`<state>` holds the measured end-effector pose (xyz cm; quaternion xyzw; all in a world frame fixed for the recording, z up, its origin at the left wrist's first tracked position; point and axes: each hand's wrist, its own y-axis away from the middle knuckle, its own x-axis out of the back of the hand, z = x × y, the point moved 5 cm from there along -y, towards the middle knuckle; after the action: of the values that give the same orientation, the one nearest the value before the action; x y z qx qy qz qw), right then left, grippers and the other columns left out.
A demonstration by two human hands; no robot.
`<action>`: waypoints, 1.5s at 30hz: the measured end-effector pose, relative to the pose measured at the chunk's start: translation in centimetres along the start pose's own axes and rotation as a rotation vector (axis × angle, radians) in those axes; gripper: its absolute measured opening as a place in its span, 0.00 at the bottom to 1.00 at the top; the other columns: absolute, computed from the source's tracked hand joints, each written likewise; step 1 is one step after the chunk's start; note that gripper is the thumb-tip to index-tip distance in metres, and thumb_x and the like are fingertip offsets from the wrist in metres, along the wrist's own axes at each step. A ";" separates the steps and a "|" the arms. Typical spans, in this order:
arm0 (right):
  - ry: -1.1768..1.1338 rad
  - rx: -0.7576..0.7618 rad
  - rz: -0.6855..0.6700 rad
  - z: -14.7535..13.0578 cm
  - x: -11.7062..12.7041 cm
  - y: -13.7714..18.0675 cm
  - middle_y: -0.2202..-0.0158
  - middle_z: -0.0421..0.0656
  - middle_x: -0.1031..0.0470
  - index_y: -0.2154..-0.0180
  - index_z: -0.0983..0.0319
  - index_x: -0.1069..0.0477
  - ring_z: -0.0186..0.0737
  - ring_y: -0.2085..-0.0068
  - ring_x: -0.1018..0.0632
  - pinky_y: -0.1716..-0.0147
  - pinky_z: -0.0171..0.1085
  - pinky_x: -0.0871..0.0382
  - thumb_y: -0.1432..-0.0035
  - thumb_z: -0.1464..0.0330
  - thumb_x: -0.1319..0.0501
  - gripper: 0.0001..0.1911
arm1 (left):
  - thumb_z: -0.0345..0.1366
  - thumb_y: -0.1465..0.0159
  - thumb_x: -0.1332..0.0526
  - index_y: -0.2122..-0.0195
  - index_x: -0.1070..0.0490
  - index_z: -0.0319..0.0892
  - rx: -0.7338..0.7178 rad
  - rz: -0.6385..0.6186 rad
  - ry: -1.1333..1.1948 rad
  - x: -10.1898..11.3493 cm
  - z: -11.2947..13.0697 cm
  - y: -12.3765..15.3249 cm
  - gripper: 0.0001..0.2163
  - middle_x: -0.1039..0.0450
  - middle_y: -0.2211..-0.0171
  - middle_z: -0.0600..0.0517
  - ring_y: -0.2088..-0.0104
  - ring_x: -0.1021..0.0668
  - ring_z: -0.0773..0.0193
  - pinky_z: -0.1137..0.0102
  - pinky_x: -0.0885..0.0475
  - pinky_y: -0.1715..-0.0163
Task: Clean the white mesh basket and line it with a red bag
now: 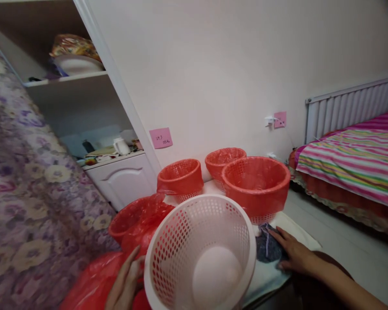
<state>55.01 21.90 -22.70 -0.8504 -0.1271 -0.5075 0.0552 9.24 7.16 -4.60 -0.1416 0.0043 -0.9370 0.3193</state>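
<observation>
Left hand: the left hand [124, 282] lies at the lower edge, fingers extended and pressed flat against the outer wall of the white basket [200, 254]; open rather than curled, steadying and not gripping.
Right hand: the right hand [294, 254] rests palm-down, fingers spread, on a dark cloth [267, 245] just right of the basket; open, pinning the cloth to the pale mat [297, 228] beneath.
White basket: perforated, unlined, tilted with its mouth toward the camera; it sits between the two hands, touching the left and just beside the right.
Red bag material: loose red plastic [93, 284] bunched under and left of the basket; it adjoins a red-lined basket [132, 221] just behind the left hand.
Technique (judgement): the basket would be best kept steady by the flat left hand on its wall, with the rim left free of plastic; the right hand should clear the cloth before reaching for the plastic.
Middle ground: three further lined baskets [257, 187] stand upright near the wall, close together.
Far ground: pink note [161, 137] on the wall; cupboard shelves [67, 77] at left; striped bed [352, 161] and radiator [352, 105] at right.
</observation>
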 end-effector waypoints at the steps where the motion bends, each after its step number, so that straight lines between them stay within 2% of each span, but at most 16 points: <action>1: 0.001 -0.017 0.029 0.0 -0.4 -0.6 0.32 0.58 0.45 0.34 0.60 0.44 0.63 0.37 0.34 0.40 0.55 0.38 0.61 0.73 0.34 0.50 | 0.60 0.43 0.41 0.40 0.35 0.48 0.046 -0.046 0.069 -0.9 0.5 -0.4 0.33 0.26 0.44 0.46 0.47 0.23 0.45 0.54 0.24 0.50; 5: -0.042 0.052 0.106 -0.4 -0.6 -1.3 0.44 0.52 0.28 0.46 0.60 0.29 0.54 0.47 0.24 0.47 0.50 0.30 0.55 0.79 0.45 0.33 | 0.44 0.49 0.29 0.46 0.30 0.41 0.201 -0.317 0.360 -3.5 1.2 -1.3 0.29 0.19 0.55 0.45 0.49 0.21 0.47 0.59 0.24 0.52; 7: -0.088 0.103 0.120 0.0 0.7 -0.9 0.49 0.49 0.24 0.50 0.60 0.27 0.51 0.49 0.23 0.47 0.47 0.29 0.55 0.79 0.46 0.29 | 0.39 0.51 0.28 0.48 0.29 0.41 0.228 -0.360 0.439 -3.7 1.1 -1.0 0.28 0.17 0.61 0.47 0.55 0.18 0.48 0.61 0.22 0.57; 10: -0.197 0.170 0.208 0.1 5.7 0.5 0.45 0.49 0.26 0.45 0.60 0.33 0.51 0.42 0.27 0.40 0.49 0.35 0.46 0.71 0.46 0.25 | 0.38 0.53 0.28 0.48 0.29 0.41 0.225 -0.324 0.482 -3.5 1.5 0.2 0.30 0.16 0.65 0.49 0.62 0.16 0.49 0.62 0.22 0.62; 12: -0.397 0.198 0.387 -1.3 11.2 1.9 0.44 0.51 0.27 0.45 0.60 0.35 0.55 0.42 0.28 0.40 0.55 0.36 0.43 0.64 0.43 0.24 | 0.39 0.54 0.28 0.46 0.30 0.42 0.221 -0.312 0.491 -3.6 2.2 1.2 0.32 0.16 0.65 0.49 0.65 0.16 0.49 0.62 0.22 0.65; 15: -0.385 0.499 0.600 -8.8 19.2 4.2 0.40 0.50 0.33 0.44 0.56 0.36 0.54 0.39 0.33 0.39 0.56 0.40 0.41 0.67 0.42 0.23 | 0.40 0.54 0.28 0.44 0.31 0.44 0.212 -0.306 0.471 -4.0 4.0 2.4 0.34 0.17 0.63 0.49 0.67 0.17 0.50 0.62 0.22 0.68; 18: -0.215 0.938 0.530 -19.8 22.4 4.7 0.38 0.49 0.37 0.45 0.56 0.33 0.48 0.39 0.34 0.41 0.51 0.38 0.39 0.75 0.47 0.22 | 0.41 0.54 0.29 0.45 0.30 0.43 0.132 -0.328 0.397 -5.0 6.0 3.1 0.32 0.17 0.60 0.48 0.65 0.17 0.50 0.63 0.22 0.67; 20: -0.025 1.197 0.500 -26.0 21.7 3.9 0.39 0.50 0.35 0.47 0.58 0.30 0.46 0.42 0.32 0.44 0.49 0.35 0.35 0.74 0.48 0.18 | 0.42 0.52 0.29 0.48 0.28 0.42 0.046 -0.371 0.352 -5.7 7.1 3.4 0.28 0.18 0.58 0.47 0.62 0.17 0.51 0.64 0.23 0.63; 23: 0.245 1.298 0.387 -30.5 18.8 1.0 0.39 0.46 0.33 0.49 0.55 0.28 0.48 0.44 0.32 0.46 0.51 0.35 0.30 0.69 0.51 0.16 | 0.43 0.48 0.30 0.50 0.28 0.42 -0.041 -0.413 0.337 -6.2 7.4 3.8 0.24 0.19 0.55 0.47 0.57 0.19 0.52 0.65 0.25 0.57; 26: 0.316 1.187 0.332 -29.3 17.6 -0.8 0.43 0.49 0.30 0.52 0.57 0.26 0.50 0.49 0.30 0.51 0.51 0.33 0.33 0.70 0.47 0.13 | 0.44 0.47 0.30 0.49 0.30 0.43 -0.018 -0.381 0.363 -5.1 6.1 3.8 0.25 0.20 0.54 0.47 0.53 0.20 0.50 0.65 0.25 0.56; 29: 0.271 1.035 0.302 -24.8 17.7 0.4 0.50 0.51 0.28 0.54 0.60 0.25 0.47 0.56 0.28 0.58 0.46 0.30 0.41 0.76 0.43 0.15 | 0.46 0.48 0.30 0.46 0.33 0.44 0.022 -0.270 0.383 -2.9 4.6 3.3 0.29 0.21 0.52 0.47 0.53 0.20 0.48 0.64 0.24 0.59; 32: 0.096 0.815 0.087 -20.2 16.3 3.1 0.56 0.47 0.28 0.58 0.59 0.25 0.45 0.58 0.26 0.60 0.42 0.31 0.50 0.78 0.40 0.17 | 0.48 0.48 0.31 0.45 0.34 0.47 -0.021 -0.098 0.382 -1.5 4.0 3.1 0.30 0.23 0.51 0.49 0.54 0.20 0.50 0.66 0.24 0.61; 35: -0.122 0.695 -0.129 -18.8 13.2 6.1 0.54 0.44 0.28 0.55 0.56 0.27 0.45 0.55 0.25 0.56 0.41 0.31 0.58 0.78 0.38 0.24 | 0.46 0.44 0.34 0.46 0.34 0.48 -0.076 -0.007 0.382 -2.4 3.9 3.7 0.26 0.23 0.52 0.50 0.52 0.21 0.51 0.67 0.25 0.58; 39: -0.409 0.598 -0.329 -22.8 8.6 8.6 0.53 0.46 0.28 0.50 0.58 0.30 0.48 0.53 0.26 0.51 0.45 0.32 0.55 0.69 0.35 0.27 | 0.47 0.42 0.36 0.47 0.35 0.45 -0.121 -0.005 0.328 -5.6 3.8 5.0 0.23 0.24 0.54 0.49 0.54 0.21 0.53 0.67 0.26 0.56; 41: -0.584 0.591 -0.425 -25.9 7.2 9.1 0.58 0.45 0.27 0.56 0.61 0.28 0.48 0.58 0.26 0.55 0.46 0.31 0.58 0.64 0.32 0.24 | 0.48 0.42 0.37 0.48 0.35 0.44 -0.153 -0.018 0.294 -6.7 3.9 5.6 0.24 0.24 0.53 0.48 0.53 0.22 0.53 0.67 0.27 0.54; 45: -1.321 0.512 -0.422 -28.6 8.4 7.2 0.60 0.41 0.25 0.53 0.59 0.32 0.47 0.57 0.25 0.54 0.45 0.31 0.63 0.66 0.29 0.31 | 0.50 0.41 0.37 0.47 0.33 0.43 -0.170 -0.028 0.262 -6.5 4.6 6.4 0.25 0.22 0.52 0.47 0.51 0.22 0.51 0.66 0.26 0.52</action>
<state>36.48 9.96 -1.43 -0.8967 -0.4092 0.1559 0.0653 19.22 6.34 -2.49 -0.0444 0.1232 -0.9481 0.2898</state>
